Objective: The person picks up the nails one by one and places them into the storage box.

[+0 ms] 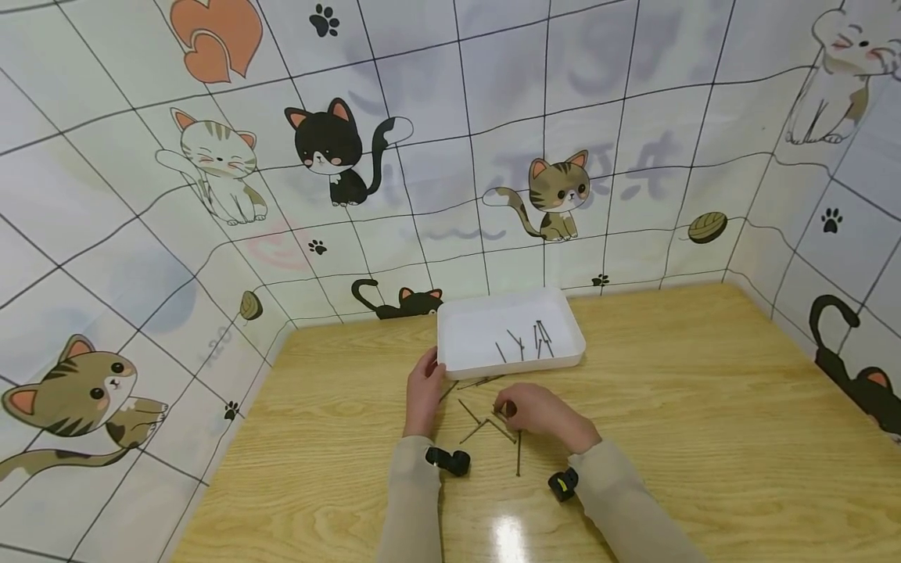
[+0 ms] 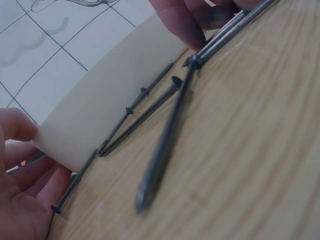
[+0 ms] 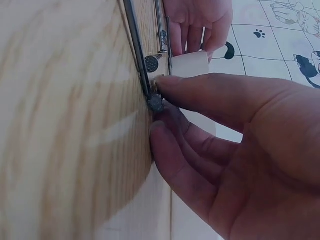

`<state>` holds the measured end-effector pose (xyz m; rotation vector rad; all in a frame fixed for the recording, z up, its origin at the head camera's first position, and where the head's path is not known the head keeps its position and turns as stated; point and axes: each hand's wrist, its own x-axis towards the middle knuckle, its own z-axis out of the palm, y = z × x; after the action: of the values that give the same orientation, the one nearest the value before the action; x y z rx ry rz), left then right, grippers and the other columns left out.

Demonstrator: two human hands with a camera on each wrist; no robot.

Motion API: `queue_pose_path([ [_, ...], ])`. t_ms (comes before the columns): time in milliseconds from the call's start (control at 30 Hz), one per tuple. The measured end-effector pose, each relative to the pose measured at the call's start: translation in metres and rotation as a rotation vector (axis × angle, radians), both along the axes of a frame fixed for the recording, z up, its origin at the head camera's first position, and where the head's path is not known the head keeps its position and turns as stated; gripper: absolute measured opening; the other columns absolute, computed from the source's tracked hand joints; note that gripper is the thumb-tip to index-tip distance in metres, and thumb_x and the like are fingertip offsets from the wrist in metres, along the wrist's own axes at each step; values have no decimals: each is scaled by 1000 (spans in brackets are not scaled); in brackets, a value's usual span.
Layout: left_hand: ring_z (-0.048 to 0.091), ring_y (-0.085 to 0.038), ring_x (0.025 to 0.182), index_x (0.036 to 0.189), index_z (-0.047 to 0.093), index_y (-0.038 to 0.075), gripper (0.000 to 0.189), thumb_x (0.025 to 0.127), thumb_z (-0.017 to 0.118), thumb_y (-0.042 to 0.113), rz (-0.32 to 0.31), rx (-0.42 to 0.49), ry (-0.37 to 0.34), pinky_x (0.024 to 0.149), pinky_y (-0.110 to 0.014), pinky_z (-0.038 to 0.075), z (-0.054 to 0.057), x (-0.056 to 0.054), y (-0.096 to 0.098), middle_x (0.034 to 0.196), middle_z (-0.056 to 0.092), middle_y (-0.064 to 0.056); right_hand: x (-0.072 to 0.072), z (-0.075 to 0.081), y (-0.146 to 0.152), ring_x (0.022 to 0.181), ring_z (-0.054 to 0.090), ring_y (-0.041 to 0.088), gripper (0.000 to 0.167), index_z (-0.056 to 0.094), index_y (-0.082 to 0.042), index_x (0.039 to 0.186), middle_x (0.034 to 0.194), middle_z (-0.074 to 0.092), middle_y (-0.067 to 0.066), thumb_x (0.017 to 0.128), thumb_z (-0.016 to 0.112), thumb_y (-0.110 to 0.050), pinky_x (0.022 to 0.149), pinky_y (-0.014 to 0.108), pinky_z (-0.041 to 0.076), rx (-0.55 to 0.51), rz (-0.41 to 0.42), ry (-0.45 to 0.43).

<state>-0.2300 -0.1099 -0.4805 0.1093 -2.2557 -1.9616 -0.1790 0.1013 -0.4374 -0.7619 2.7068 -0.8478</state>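
Observation:
My left hand [image 1: 425, 393] holds the near left corner of a white plastic tray [image 1: 454, 366], its fingers against the side wall. Several steel nails [image 1: 539, 336] lie loose inside the tray. In front of it, my right hand [image 1: 538, 410] reaches low over a small scatter of nails [image 1: 501, 431] on the table. In the right wrist view, thumb and index finger pinch at a nail [image 3: 154, 88], mostly hidden by the fingertips. The head of another nail [image 3: 137, 50] lies right beside them. More nails [image 2: 122, 122] rest along the tray's front wall.
The wooden table [image 1: 690, 407] meets a wall sheet [image 1: 436, 172] printed with cats and grid lines at the back and sides. A dark wrist camera [image 1: 450, 461] sits on the left wrist, another camera [image 1: 563, 485] on the right.

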Motion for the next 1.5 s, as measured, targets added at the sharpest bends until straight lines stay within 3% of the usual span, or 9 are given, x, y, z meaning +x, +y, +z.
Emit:
queue_pose_path([
  [233,45,-17,114,132,45,13,43,90,50,19,5,8,-1,94,-38,36,-1,-1,0,129,48,-4,0,0,-1,67,46,13,22,66,-13,93,90,61,-1,77,61,1,62,32,39,28,-43,28],
  [467,44,-16,114,132,45,14,43,90,49,20,3,9,-8,95,-37,35,-1,-2,1,129,48,-3,1,2,0,71,52,12,19,64,-12,92,86,61,-1,78,60,1,61,31,41,28,-64,56],
  [933,44,-17,114,132,46,14,42,90,49,20,17,1,-9,94,-37,36,-1,1,2,128,48,-2,2,1,1,73,54,13,14,64,-16,82,81,60,-6,76,61,-4,63,32,44,88,-126,28],
  [1167,45,-15,114,131,46,15,42,90,49,21,18,-9,-17,94,-36,36,0,2,2,128,49,-1,3,2,1,71,52,12,17,63,-14,90,84,59,-3,78,60,-2,61,31,42,85,-89,35],
  [1500,46,-15,112,131,46,13,42,89,50,19,8,5,-1,94,-36,36,0,1,1,127,49,-2,2,5,4,69,50,11,24,63,-10,100,86,60,1,79,59,0,60,30,41,48,-97,4],
])
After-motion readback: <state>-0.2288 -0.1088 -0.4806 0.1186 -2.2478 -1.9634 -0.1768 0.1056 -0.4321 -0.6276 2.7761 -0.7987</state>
